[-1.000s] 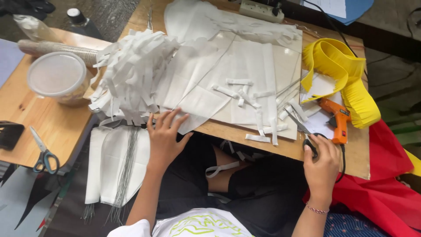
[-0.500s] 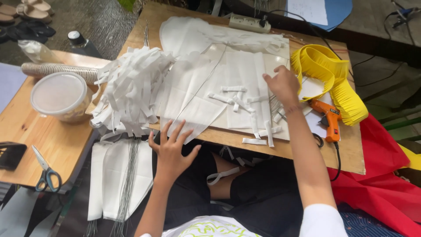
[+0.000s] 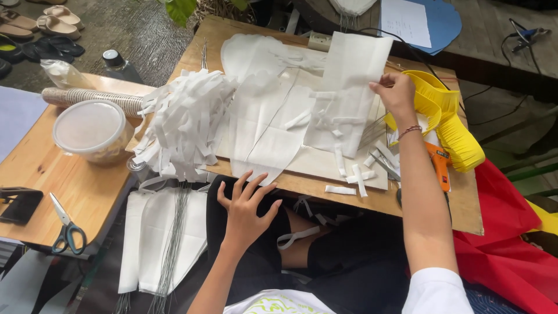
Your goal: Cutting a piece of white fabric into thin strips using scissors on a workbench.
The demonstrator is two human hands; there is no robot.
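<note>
My right hand [image 3: 395,93] grips the right edge of a white paper sheet [image 3: 349,93] and holds it lifted and tilted above the wooden board [image 3: 418,203]. My left hand [image 3: 247,206] hovers open, fingers spread, at the board's near edge by a pointed white paper piece [image 3: 267,134]. A heap of white paper strips [image 3: 183,122] lies to the left. Short white strips [image 3: 354,177] are scattered under the lifted sheet.
A yellow folded paper roll [image 3: 447,116] and an orange glue gun [image 3: 437,166] lie at the right. On the left table sit a lidded plastic tub [image 3: 90,131], scissors [image 3: 67,227] and a black holder [image 3: 17,203]. White sheets with thin wires [image 3: 168,238] lie beside my knee. Red fabric [image 3: 511,250] is at right.
My right hand moved from the board's right edge to the middle, took hold of a white sheet and raised it toward the far side. My left hand slid slightly back from the board.
</note>
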